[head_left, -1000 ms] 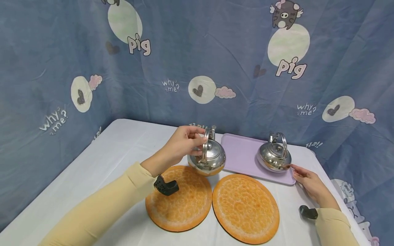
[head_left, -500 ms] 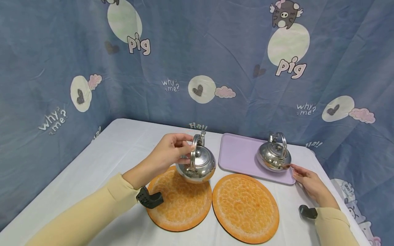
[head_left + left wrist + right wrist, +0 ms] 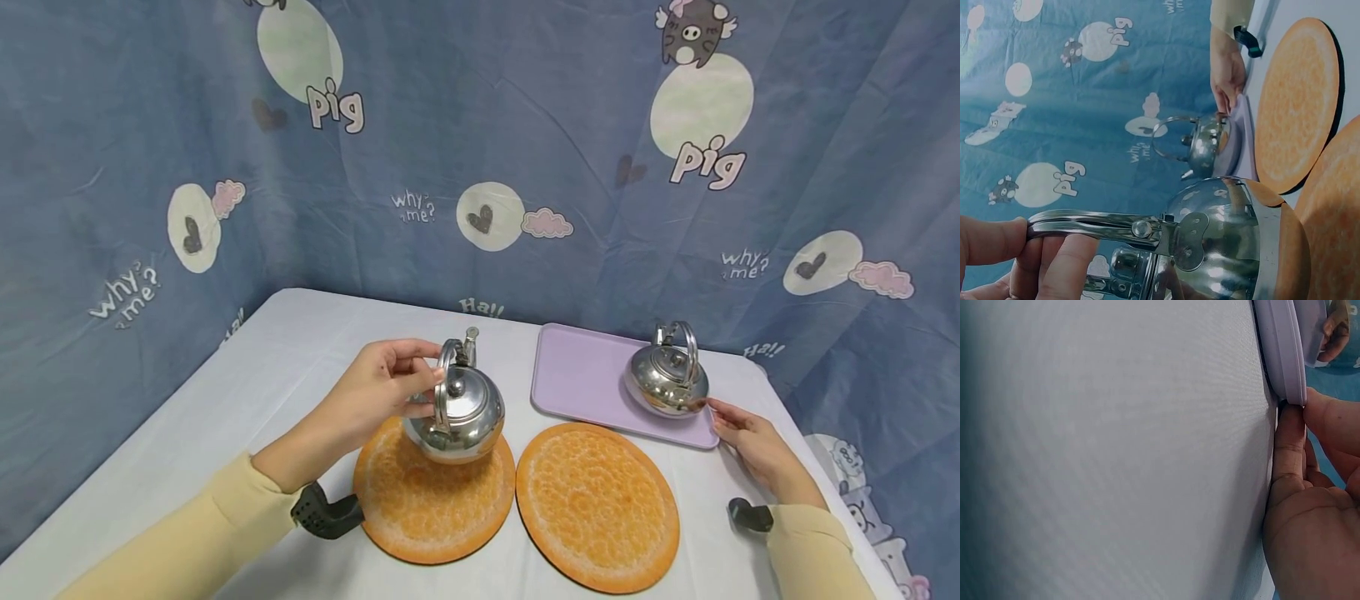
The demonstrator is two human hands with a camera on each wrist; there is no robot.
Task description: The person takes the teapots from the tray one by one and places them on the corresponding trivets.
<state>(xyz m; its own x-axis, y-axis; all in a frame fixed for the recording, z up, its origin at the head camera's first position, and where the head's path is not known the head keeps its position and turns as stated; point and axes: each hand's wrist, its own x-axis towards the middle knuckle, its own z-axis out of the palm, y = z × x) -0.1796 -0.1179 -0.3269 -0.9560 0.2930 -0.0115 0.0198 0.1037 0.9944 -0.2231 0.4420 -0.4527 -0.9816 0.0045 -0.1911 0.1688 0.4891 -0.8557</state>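
Observation:
My left hand (image 3: 382, 387) grips the arched handle of a shiny steel kettle (image 3: 468, 425). The kettle overlaps the far half of an orange-slice patterned round mat (image 3: 435, 525) in the head view, and in the left wrist view its body (image 3: 1216, 200) is close over that mat. My right hand (image 3: 761, 450) pinches the near right corner of a lilac tray (image 3: 573, 375). In the right wrist view the thumb sits at the tray's rim (image 3: 1285, 356) and a finger reaches below it. A second steel kettle (image 3: 663, 387) stands on the tray's right end.
Right of the first mat lies a matching round orange mat (image 3: 600, 508). Both lie on a white tablecloth (image 3: 322, 333). Behind the table hangs a blue printed curtain (image 3: 375, 275).
My left hand has carried the kettle leftward and nearer, from between tray and mat to over the left mat. The right hand has stayed at the tray corner.

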